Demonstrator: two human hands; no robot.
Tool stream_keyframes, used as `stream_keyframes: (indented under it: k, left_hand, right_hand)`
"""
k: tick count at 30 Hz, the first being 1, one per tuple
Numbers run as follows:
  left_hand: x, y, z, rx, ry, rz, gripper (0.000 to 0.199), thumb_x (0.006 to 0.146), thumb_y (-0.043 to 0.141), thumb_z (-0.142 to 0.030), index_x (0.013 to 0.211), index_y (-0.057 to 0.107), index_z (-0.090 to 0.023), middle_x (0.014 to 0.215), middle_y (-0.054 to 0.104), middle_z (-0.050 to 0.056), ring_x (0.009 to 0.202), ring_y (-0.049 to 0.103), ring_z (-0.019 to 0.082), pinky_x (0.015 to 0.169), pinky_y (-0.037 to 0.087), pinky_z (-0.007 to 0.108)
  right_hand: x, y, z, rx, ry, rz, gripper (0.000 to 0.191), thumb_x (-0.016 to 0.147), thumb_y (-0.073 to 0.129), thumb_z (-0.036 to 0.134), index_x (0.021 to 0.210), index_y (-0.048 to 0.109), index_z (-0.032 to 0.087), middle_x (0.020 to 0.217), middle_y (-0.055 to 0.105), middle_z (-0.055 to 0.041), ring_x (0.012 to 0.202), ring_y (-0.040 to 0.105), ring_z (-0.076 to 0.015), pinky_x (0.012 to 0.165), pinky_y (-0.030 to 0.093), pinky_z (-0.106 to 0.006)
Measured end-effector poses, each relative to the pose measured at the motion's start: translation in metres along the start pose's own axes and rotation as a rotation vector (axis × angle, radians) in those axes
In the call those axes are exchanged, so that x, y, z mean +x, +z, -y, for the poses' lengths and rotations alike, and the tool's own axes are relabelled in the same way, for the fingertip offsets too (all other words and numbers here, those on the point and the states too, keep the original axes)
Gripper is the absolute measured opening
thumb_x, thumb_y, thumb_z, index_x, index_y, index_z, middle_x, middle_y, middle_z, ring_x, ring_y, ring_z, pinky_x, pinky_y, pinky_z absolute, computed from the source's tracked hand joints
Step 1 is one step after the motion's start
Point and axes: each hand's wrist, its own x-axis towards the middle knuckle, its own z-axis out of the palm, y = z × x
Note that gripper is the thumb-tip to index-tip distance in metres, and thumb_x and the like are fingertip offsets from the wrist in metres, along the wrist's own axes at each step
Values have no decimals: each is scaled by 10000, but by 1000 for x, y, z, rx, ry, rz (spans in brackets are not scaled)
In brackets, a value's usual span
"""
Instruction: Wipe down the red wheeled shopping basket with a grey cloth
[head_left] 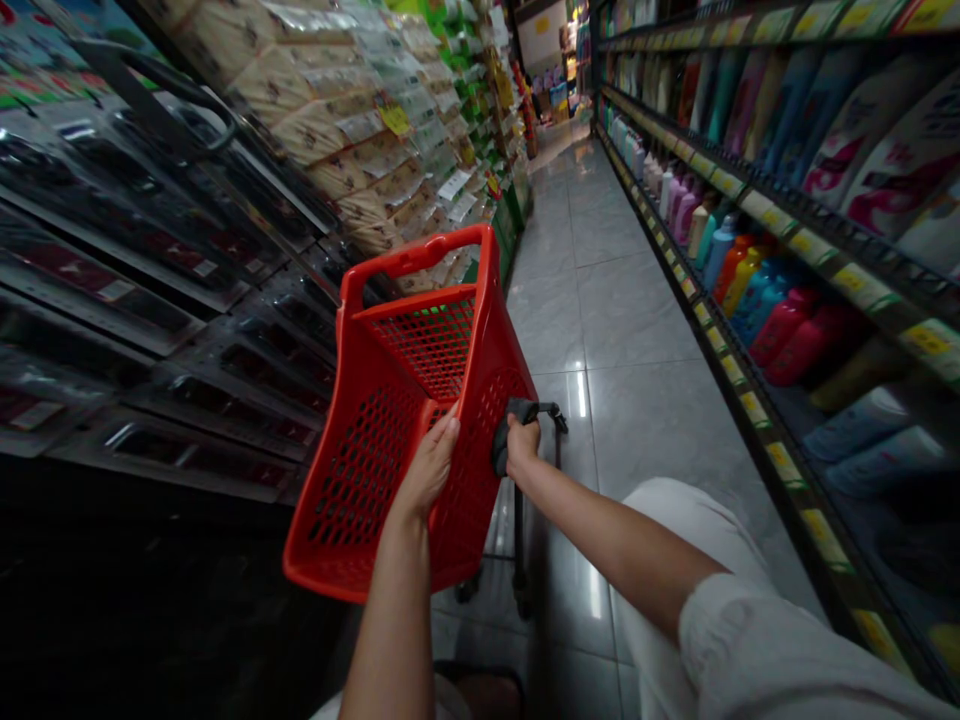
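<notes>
A red plastic shopping basket with lattice sides sits tilted on a dark wheeled frame. Its inside shows no goods. My left hand holds the near right side of the basket, thumb along the rim, with the other fingers partly hidden. On the basket's outer right side, my right hand is closed around a black fitting. A thin dark bar with a black end piece sticks out to the right of that hand.
Packaged goods hang on a rack at left, beyond which stand stacked tissue-like packs. At right, a long shelf carries colourful bottles. A grey tiled aisle runs between them. My knee is close by.
</notes>
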Motion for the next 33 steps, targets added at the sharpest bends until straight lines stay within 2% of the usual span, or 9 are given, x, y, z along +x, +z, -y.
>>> stream_keyframes:
  k: [4, 6, 8, 12, 16, 20, 25, 29, 33]
  left_hand:
    - [9, 1, 2, 0, 41, 8, 783, 766, 621, -726, 1317, 649, -169, 1432, 578, 104, 1430, 409, 314, 1228, 259, 434]
    - [13, 1, 4, 1, 35, 0, 763, 778, 617, -712, 1315, 650, -171, 1431, 580, 99, 1438, 397, 310, 1225, 270, 419]
    - [14, 0, 5, 16, 37, 0, 741, 802, 606, -690, 1321, 641, -162, 1436, 575, 101, 1441, 393, 307, 1229, 261, 416]
    - [12, -1, 5, 67, 70, -1, 708, 840, 570, -670, 1323, 634, -157, 1460, 551, 99, 1440, 396, 291, 1241, 224, 417]
    - [7, -2, 7, 54, 59, 22, 762, 830, 556, -703, 1350, 614, -149, 1471, 535, 113, 1441, 395, 295, 1243, 217, 431]
    - [6, -4, 10, 43, 48, 35, 818, 814, 551, -729, 1383, 582, -142, 1471, 532, 122, 1445, 387, 300, 1236, 233, 448]
    - [5, -3, 10, 45, 77, 45, 786, 828, 547, -712, 1377, 589, -151, 1477, 526, 116, 1445, 386, 299, 1235, 235, 449]
    - [1, -1, 6, 36, 98, 52, 749, 831, 557, -698, 1364, 604, -174, 1486, 516, 106, 1442, 393, 293, 1239, 216, 449]
    - [-4, 1, 4, -9, 112, 63, 743, 848, 562, -666, 1386, 582, -154, 1533, 454, 117, 1472, 342, 272, 1248, 186, 412]
  right_hand:
    - [-15, 5, 40, 60, -210, 113, 349, 854, 550, 382, 1148, 589, 198, 1158, 684, -103, 1081, 657, -219, 964, 516, -367]
    - [-36, -2, 44, 55, -325, 168, 352, 832, 586, 382, 1134, 594, 201, 1178, 665, -99, 1118, 631, -220, 1036, 473, -389]
    - [-53, -10, 37, 33, -338, 176, 373, 806, 616, 360, 1142, 594, 200, 1178, 664, -100, 1126, 624, -228, 1059, 456, -406]
    - [-51, -15, 27, 19, -231, 117, 366, 785, 582, 270, 1137, 607, 177, 1152, 694, -112, 1107, 644, -239, 1042, 470, -419]
    - [-31, -7, 38, 16, -202, 60, 384, 774, 582, 242, 1152, 595, 174, 1155, 693, -116, 1096, 649, -231, 1037, 480, -416]
    - [-46, -9, 50, -31, -365, 85, 438, 783, 636, 324, 1192, 595, 170, 1203, 633, -130, 1158, 599, -243, 1071, 451, -432]
    - [-66, -28, 69, -117, -578, 190, 389, 847, 619, 396, 1185, 618, 204, 1096, 618, -82, 1085, 608, -219, 994, 496, -379]
    - [-55, -34, 97, -318, -740, 267, 402, 872, 615, 440, 1210, 639, 223, 1060, 601, -69, 1024, 609, -217, 924, 509, -347]
    - [-22, -26, 128, -501, -769, 252, 378, 897, 588, 413, 1227, 657, 242, 1068, 578, -69, 991, 603, -217, 873, 507, -331]
